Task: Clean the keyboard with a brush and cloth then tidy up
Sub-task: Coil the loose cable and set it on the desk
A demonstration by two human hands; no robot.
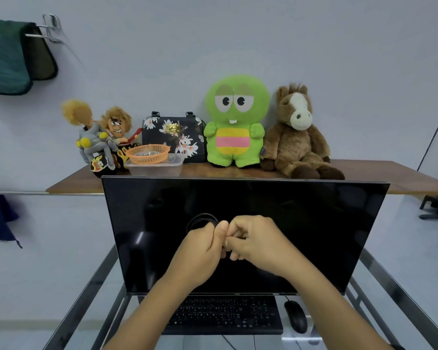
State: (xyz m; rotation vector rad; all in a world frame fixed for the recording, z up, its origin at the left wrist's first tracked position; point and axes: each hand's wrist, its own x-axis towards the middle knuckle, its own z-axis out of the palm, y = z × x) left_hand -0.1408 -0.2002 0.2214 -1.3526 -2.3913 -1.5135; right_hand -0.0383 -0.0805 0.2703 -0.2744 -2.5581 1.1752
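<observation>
Your left hand [200, 245] grips the coiled black cable [201, 219] upright; your right hand [253, 239] pinches its loose end, likely to bundle it; keyboard [223, 314] lies untouched below.

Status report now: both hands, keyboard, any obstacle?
Left hand holds coiled black cable; right hand pinches it. Keyboard untouched below. Brush, cloth not seen.

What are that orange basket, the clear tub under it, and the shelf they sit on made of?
The orange basket looks like moulded plastic: a uniform bright colour and a fine lattice of slots in its wall. The clear tub seems thin, slightly cloudy plastic, since the shelf shows through it. The shelf looks like wood or wood-grain laminate, brown and streaked with a smooth, faint sheen; which of the two cannot be told.
</observation>
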